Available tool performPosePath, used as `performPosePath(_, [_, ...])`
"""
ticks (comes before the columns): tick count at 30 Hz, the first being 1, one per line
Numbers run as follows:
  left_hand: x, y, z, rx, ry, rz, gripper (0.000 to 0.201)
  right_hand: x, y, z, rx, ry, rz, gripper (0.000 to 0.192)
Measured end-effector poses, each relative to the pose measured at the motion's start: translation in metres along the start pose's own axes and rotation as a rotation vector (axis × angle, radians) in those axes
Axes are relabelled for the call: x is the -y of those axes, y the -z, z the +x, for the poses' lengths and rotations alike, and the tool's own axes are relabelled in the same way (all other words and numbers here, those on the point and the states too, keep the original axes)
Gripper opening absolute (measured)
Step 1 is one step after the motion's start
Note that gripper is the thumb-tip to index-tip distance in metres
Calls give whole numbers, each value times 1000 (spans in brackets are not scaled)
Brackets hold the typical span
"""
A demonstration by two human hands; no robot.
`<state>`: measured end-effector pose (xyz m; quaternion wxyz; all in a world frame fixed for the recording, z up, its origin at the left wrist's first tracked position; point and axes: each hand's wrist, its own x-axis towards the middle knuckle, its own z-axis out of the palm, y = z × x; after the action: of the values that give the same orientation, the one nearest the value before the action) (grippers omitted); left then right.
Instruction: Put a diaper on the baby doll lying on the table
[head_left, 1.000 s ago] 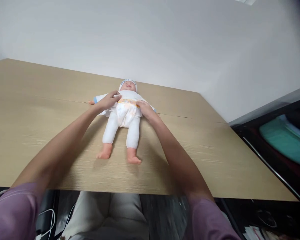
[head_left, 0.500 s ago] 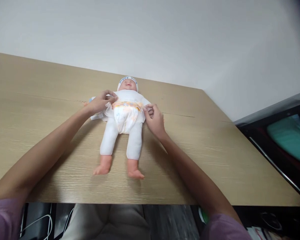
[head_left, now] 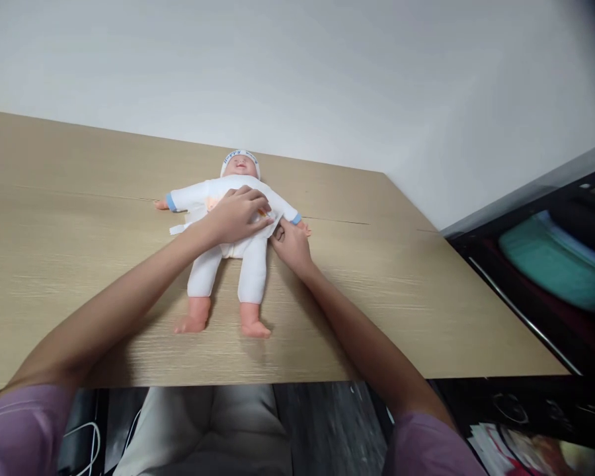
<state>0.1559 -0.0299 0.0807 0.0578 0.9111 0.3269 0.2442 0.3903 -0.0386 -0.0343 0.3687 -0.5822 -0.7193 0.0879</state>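
The doll (head_left: 228,231), mid-frame on the bench (head_left: 79,264), is pressed by the flat, open left hand (head_left: 238,215); the diaper flap should be pulled snug by the pinching right hand (head_left: 290,244).

Baby doll (head_left: 228,228) in white suit and cap, supine on table, arms spread, bare feet toward viewer.

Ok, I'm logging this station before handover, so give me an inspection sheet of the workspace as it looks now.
Surface: light wood table, a seam across it.
Job's things: baby doll on its back, white suit and cap, arms spread, diaper at its waist.
Clutter: nothing seen on the table.
Hands: left hand flat over the doll's belly; right hand at the doll's hip, grip hidden.
Cables: white cable below the table edge.
Surroundings: white wall; dark shelf holding a teal item.
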Motion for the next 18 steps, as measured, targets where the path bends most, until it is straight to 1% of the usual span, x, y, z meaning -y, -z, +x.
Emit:
performPosePath(3, [1,-10,1,37,35,68,48,-3,-3,0,2,-62,134,19])
performPosePath(6, [3,-9,0,53,58,89,50,-4,-3,0,-4,-24,240,25])
performPosePath(9, [3,-8,2,67,81,102,50,-1,-3,0,-12,3,294,27])
performPosePath(15, [4,-14,7,34,95,139,47,-2,-9,4,93,-70,485,24])
performPosePath(18, [5,-17,7,24,96,148,47,-6,-14,6,98,-89,501,27])
